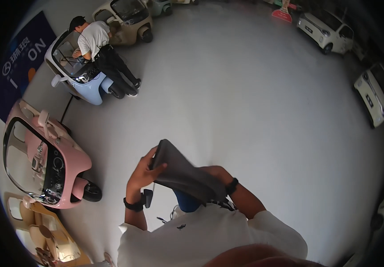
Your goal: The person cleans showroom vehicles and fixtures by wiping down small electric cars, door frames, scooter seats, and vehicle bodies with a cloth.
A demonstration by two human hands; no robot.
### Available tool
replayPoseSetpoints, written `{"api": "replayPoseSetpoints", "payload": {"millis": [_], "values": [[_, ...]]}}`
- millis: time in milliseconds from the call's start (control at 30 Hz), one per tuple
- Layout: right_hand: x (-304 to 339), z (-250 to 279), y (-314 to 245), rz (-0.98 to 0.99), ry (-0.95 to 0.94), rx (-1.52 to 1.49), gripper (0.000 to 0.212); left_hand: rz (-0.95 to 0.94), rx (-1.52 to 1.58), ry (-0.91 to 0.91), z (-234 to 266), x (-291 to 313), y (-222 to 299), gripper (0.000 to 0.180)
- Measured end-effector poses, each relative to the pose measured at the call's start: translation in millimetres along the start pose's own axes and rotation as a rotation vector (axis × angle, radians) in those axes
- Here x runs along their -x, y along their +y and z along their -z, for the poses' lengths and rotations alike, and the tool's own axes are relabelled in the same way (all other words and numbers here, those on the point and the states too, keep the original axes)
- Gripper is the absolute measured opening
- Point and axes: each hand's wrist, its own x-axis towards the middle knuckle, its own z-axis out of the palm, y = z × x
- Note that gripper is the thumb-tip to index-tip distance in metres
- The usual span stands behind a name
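A dark grey cloth [180, 171] is spread slantwise in front of my body, its upper corner rising near my left hand. My left hand [145, 171] grips its left edge, with the thumb pressed on the near face and the other fingers behind. My right hand [217, 173] is at the cloth's right side, with its back showing and its fingers hidden behind the fabric. A black wristband [133, 204] with a small dark block is on my left wrist, and another dark band [232, 186] circles my right wrist.
Grey floor [245, 111] spreads ahead. Along the left stand a pink small car [74, 171], a tan one [58, 240] and a light blue one [89, 89], with a person [96, 42] leaning over it. White cars [327, 31] stand at the right. A dark blue banner [22, 62] covers the left wall.
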Motion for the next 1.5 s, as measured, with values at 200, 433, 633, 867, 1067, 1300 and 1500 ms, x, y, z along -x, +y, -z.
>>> {"api": "replayPoseSetpoints", "payload": {"millis": [200, 433, 633, 867, 1067, 1300, 1500], "values": [[-58, 131, -40, 0.09, 0.393, 0.586, 0.022, -0.314, -0.099, -0.483, -31, -119, 16, 0.045], [-20, 254, 6, 0.226, 1.047, 0.291, 0.051, -0.596, -0.267, -0.747, -73, -260, 51, 0.062], [-71, 364, -32, 0.143, 0.932, -0.049, 0.079, -0.47, -0.452, -0.812, -70, -351, 73, 0.068], [-170, 420, -46, 0.1, -0.269, 0.149, 0.037, -0.452, -0.215, -0.341, -43, -436, 80, 0.063], [-231, 479, -106, 0.248, -0.14, 0.278, 0.031, -0.174, 0.297, -0.029, -18, -521, 60, 0.039], [-304, 599, -116, 0.37, 0.42, 0.14, 0.033, -0.486, -0.092, 0.253, -16, -668, 47, 0.05], [-291, 714, -119, -0.03, 0.662, 0.609, 0.015, -0.338, 0.118, -0.045, 8, -748, 48, 0.065]]}}
